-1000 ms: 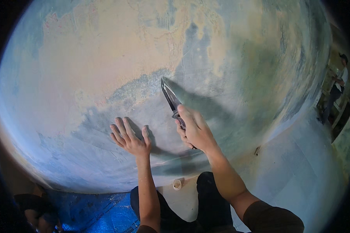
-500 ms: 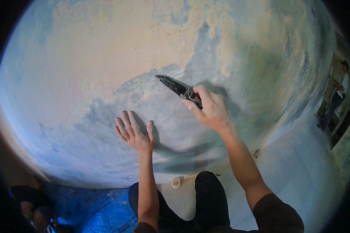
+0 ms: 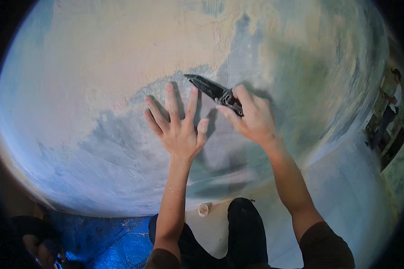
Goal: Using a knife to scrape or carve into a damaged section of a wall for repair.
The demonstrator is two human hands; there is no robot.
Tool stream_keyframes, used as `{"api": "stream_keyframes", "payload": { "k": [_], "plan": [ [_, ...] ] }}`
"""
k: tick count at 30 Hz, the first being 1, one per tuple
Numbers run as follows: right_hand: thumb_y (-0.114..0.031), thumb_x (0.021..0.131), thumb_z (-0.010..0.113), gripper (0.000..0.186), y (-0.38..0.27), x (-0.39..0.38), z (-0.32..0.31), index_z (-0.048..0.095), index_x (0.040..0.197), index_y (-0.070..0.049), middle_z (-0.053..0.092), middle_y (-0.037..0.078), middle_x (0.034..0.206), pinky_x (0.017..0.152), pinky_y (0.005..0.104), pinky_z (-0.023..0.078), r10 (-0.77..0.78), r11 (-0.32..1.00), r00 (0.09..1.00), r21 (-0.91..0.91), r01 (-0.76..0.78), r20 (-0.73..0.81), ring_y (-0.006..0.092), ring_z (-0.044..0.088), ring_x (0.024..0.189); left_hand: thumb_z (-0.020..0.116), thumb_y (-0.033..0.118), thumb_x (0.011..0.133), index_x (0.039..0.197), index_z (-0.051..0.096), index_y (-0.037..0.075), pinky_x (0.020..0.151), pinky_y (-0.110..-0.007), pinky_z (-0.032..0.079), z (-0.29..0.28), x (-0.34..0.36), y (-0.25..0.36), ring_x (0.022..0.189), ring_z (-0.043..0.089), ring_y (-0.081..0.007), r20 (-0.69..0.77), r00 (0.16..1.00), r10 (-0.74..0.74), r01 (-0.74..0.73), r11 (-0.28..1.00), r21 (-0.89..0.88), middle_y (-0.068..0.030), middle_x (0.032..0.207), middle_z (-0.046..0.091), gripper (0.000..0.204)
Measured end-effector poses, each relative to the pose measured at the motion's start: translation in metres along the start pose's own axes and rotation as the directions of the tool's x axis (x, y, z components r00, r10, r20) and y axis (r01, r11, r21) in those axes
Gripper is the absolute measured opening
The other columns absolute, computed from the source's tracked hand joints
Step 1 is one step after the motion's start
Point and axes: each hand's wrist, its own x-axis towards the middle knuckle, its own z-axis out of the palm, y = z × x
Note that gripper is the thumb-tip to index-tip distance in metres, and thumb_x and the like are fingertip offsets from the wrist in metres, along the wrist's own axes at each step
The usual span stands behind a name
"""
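Trousers, black, dark cloth, one pair (image 3: 248, 231). Left sleeve (image 3: 163, 259), short, dark brown fabric, at trousers' left edge. Right sleeve (image 3: 327, 244), matching, right of trousers. Left forearm (image 3: 175, 190), bare, pale-flecked.

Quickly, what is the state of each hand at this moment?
Left hand: open, empty, spread over the painted surface.
Right hand: closed, holding a dark knife.

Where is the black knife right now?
In the head view, the black knife is above centre, gripped in the right hand, its blade beside the index fingertip of the left hand.
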Motion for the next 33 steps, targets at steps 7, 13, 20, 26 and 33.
{"api": "stream_keyframes", "payload": {
  "k": [7, 13, 20, 26, 33],
  "plan": [
    [-0.034, 0.086, 0.073, 0.036, 0.006, 0.01, -0.012, 0.054, 0.089, -0.004, 0.062, 0.015, 0.07, 0.052, 0.0423, 0.049, -0.065, 0.997, 0.997, -0.043, 0.067, 0.047, 0.0353, 0.064, 0.06, 0.015, 0.053, 0.103, 0.143, 0.052, 0.027, 0.118, -0.056, 0.0, 0.001, -0.003, -0.003, 0.146, 0.013, -0.0488, -0.02, 0.999, 0.033, -0.035, 0.997, -0.066, -0.0114, 0.158, 0.031, 0.06],
    [-0.034, 0.087, 0.071, 0.035, 0.002, 0.019, -0.015, 0.054, 0.087, -0.003, 0.062, 0.015, 0.068, 0.052, 0.0424, 0.05, -0.093, 0.985, 0.987, -0.133, 0.111, 0.133, 0.0336, 0.065, 0.059, 0.021, 0.06, 0.1, 0.141, 0.052, 0.036, 0.116, -0.063, -0.004, 0.002, -0.003, 0.001, 0.145, 0.013, -0.0508, 0.052, 0.998, -0.032, 0.033, 0.999, -0.012, -0.0039, 0.158, 0.032, 0.057],
    [-0.036, 0.088, 0.07, 0.034, -0.001, 0.022, -0.016, 0.054, 0.088, -0.006, 0.062, 0.014, 0.063, 0.05, 0.0437, 0.049, -0.06, 0.991, 0.992, -0.116, 0.072, 0.108, 0.0351, 0.064, 0.057, 0.024, 0.064, 0.097, 0.143, 0.048, 0.037, 0.104, -0.075, -0.015, 0.003, 0.0, 0.009, 0.144, 0.0, -0.0565, 0.082, 0.992, -0.1, 0.097, 0.995, 0.039, -0.0013, 0.16, 0.029, 0.059],
    [-0.036, 0.088, 0.07, 0.034, 0.003, 0.021, -0.014, 0.055, 0.088, -0.006, 0.061, 0.014, 0.061, 0.049, 0.0442, 0.048, -0.035, 0.997, 0.993, -0.066, 0.043, 0.116, 0.0359, 0.064, 0.056, 0.021, 0.072, 0.093, 0.144, 0.047, 0.038, 0.1, -0.077, -0.019, 0.004, 0.001, 0.01, 0.143, -0.005, -0.0579, 0.094, 0.985, -0.141, 0.142, 0.99, -0.003, 0.0, 0.161, 0.025, 0.066],
    [-0.037, 0.087, 0.07, 0.034, 0.004, 0.018, -0.011, 0.056, 0.087, -0.006, 0.06, 0.014, 0.059, 0.048, 0.0438, 0.048, -0.017, 0.999, 0.994, -0.046, 0.022, 0.107, 0.035, 0.063, 0.054, 0.015, 0.074, 0.092, 0.144, 0.047, 0.039, 0.1, -0.077, -0.018, 0.007, 0.0, 0.008, 0.143, -0.003, -0.0581, 0.067, 0.991, -0.112, 0.112, 0.994, 0.006, -0.0007, 0.161, 0.025, 0.071]
  ]
}}
